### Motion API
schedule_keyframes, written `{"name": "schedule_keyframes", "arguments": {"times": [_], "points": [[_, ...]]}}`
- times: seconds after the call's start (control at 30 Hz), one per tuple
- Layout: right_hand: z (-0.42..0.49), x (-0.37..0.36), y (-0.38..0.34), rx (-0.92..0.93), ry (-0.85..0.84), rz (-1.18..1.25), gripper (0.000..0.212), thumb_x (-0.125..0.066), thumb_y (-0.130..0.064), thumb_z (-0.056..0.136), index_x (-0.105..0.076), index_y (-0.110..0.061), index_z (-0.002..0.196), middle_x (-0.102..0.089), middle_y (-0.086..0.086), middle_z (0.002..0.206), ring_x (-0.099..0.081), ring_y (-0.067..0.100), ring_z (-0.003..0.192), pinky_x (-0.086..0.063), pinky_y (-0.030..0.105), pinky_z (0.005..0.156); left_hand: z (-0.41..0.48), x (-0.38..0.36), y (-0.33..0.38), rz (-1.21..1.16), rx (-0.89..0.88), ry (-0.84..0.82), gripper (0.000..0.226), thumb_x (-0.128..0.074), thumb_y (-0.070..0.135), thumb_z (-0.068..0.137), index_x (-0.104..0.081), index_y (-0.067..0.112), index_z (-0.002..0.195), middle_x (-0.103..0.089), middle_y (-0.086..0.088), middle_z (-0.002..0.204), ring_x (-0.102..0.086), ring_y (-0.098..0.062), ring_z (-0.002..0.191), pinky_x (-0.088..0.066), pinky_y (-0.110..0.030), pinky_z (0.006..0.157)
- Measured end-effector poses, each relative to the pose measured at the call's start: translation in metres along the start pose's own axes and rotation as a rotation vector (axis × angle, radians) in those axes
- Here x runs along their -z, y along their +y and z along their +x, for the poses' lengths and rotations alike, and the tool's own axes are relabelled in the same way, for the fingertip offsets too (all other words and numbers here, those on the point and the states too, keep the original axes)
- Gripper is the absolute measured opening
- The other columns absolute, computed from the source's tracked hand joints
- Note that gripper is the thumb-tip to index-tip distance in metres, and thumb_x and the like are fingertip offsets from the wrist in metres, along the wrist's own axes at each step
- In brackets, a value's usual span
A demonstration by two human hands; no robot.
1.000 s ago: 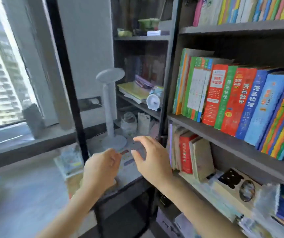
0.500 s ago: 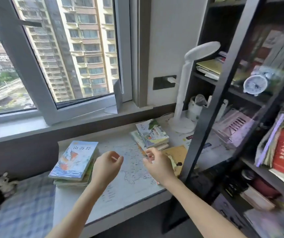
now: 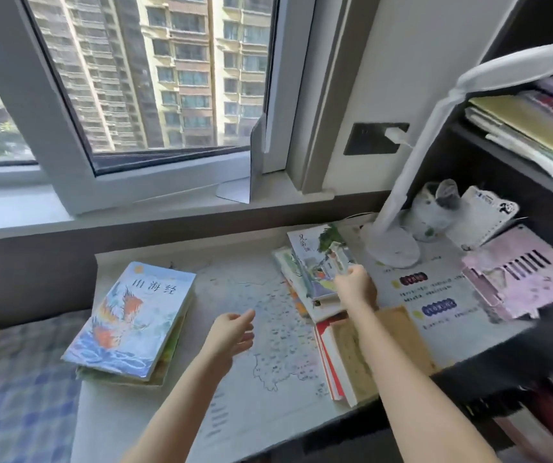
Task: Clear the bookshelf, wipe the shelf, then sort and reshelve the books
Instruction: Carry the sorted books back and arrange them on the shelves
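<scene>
The view has swung off the dark bookshelf (image 3: 459,155) onto the pale, map-printed desk (image 3: 268,412) under the window. The right hand (image 3: 355,287) has moved from the near edge of the right-hand stack up onto its top volume, a thin illustrated book (image 3: 315,259) with green leaves on a pale cover. Its fingers are curled at the book's near right corner (a grip, as far as the blur allows). The left hand (image 3: 231,332), fisted half a second ago, now hangs over the desk with fingers apart, holding nothing. A blue-covered book (image 3: 135,319) tops the left stack, well apart from the right one. I judge that sorting is starting: the cleared books lie on the desk, and this one is about to be lifted.
</scene>
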State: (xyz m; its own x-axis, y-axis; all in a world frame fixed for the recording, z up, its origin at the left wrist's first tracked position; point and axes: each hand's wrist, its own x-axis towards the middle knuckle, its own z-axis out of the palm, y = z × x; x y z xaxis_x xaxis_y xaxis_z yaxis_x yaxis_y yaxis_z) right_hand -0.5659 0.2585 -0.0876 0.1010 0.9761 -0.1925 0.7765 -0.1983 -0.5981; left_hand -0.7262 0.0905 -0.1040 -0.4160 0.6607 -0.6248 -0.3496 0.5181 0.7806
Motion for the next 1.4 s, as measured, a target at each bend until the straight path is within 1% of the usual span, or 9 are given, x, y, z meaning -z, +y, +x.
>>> {"name": "schedule_keyframes", "arguments": {"times": [0.23,0.47,0.63,0.73,0.77,0.8,0.93,1.17,1.4], "points": [[0.111,-0.03,-0.001,-0.112,0.106,-0.119,0.045,-0.054,-0.033,0.095,-0.053,0.002,0.123,-0.057,0.023,0.126,-0.054,0.038,0.115,-0.045,0.04,0.087,0.089,-0.051,0.026,-0.182,0.22,-0.007,0.02,-0.057,0.017,0.094,-0.049,0.01,0.078,-0.043,-0.006,0.072,-0.043,-0.017,0.063,-0.039,-0.025,0.059],[0.177,-0.055,0.02,-0.171,-0.367,0.008,0.07,-0.049,-0.054,0.093,-0.041,-0.003,0.14,-0.047,0.016,0.141,-0.049,0.03,0.124,-0.038,0.036,0.1,0.153,-0.09,0.03,-0.135,0.302,-0.021,0.027,-0.061,0.033,0.092,-0.051,0.009,0.084,-0.038,-0.004,0.066,-0.037,-0.016,0.057,-0.036,-0.026,0.058],[0.191,-0.057,0.033,-0.249,-0.516,0.18,0.077,-0.06,-0.061,0.082,-0.049,-0.01,0.137,-0.048,0.009,0.142,-0.043,0.025,0.132,-0.031,0.037,0.108,0.178,-0.115,0.038,-0.133,0.348,-0.015,0.073,-0.065,0.041,0.087,-0.043,-0.011,0.134,-0.048,-0.033,0.131,-0.048,-0.045,0.122,-0.04,-0.049,0.101],[0.188,-0.062,0.037,-0.267,-0.526,0.24,0.088,-0.069,-0.067,0.069,-0.052,-0.01,0.134,-0.053,0.007,0.138,-0.047,0.023,0.129,-0.032,0.034,0.104,0.189,-0.127,0.046,-0.074,0.319,-0.007,0.056,-0.067,0.041,0.084,-0.059,-0.006,0.112,-0.063,-0.014,0.089,-0.062,-0.025,0.081,-0.048,-0.027,0.065],[0.186,-0.063,0.036,-0.262,-0.534,0.246,0.083,-0.071,-0.063,0.071,-0.054,-0.01,0.132,-0.055,0.005,0.135,-0.049,0.022,0.126,-0.033,0.031,0.101,0.19,-0.129,0.05,-0.068,0.317,0.004,0.046,-0.07,0.042,0.082,-0.062,0.0,0.098,-0.059,-0.007,0.08,-0.058,-0.02,0.072,-0.026,-0.026,0.048],[0.184,-0.064,0.035,-0.256,-0.543,0.251,0.072,-0.072,-0.055,0.076,-0.057,-0.01,0.13,-0.057,0.003,0.132,-0.05,0.021,0.124,-0.033,0.028,0.099,0.192,-0.13,0.051,-0.066,0.325,0.033,0.041,-0.073,0.044,0.079,-0.061,0.006,0.087,-0.057,-0.005,0.077,-0.057,-0.018,0.069,-0.018,-0.016,0.068],[0.179,-0.068,0.029,-0.261,-0.581,0.242,0.051,-0.074,-0.039,0.08,-0.063,-0.012,0.122,-0.062,-0.001,0.12,-0.054,0.017,0.112,-0.034,0.028,0.095,0.196,-0.13,0.053,-0.023,0.34,0.052,0.047,-0.081,0.046,0.066,-0.05,0.01,0.069,-0.055,-0.002,0.074,-0.053,-0.016,0.068,-0.045,-0.028,0.062],[0.142,-0.083,0.016,-0.336,-0.669,0.468,0.018,-0.073,-0.025,0.081,-0.07,-0.021,0.098,-0.065,-0.016,0.095,-0.053,-0.003,0.091,-0.032,0.026,0.09,0.2,-0.091,0.063,0.116,0.232,0.067,0.058,-0.085,0.051,0.044,-0.061,0.017,0.084,-0.071,0.0,0.083,-0.068,-0.02,0.078,-0.056,-0.035,0.076],[0.093,-0.09,0.002,-0.412,-0.625,0.704,0.021,-0.079,-0.018,0.067,-0.071,-0.006,0.083,-0.069,0.002,0.087,-0.059,0.02,0.087,-0.041,0.032,0.078,0.17,-0.04,0.07,0.067,0.002,-0.155,0.063,-0.082,-0.002,0.052,-0.048,0.007,0.104,-0.065,-0.014,0.101,-0.068,-0.026,0.082,-0.059,-0.04,0.066]]}}
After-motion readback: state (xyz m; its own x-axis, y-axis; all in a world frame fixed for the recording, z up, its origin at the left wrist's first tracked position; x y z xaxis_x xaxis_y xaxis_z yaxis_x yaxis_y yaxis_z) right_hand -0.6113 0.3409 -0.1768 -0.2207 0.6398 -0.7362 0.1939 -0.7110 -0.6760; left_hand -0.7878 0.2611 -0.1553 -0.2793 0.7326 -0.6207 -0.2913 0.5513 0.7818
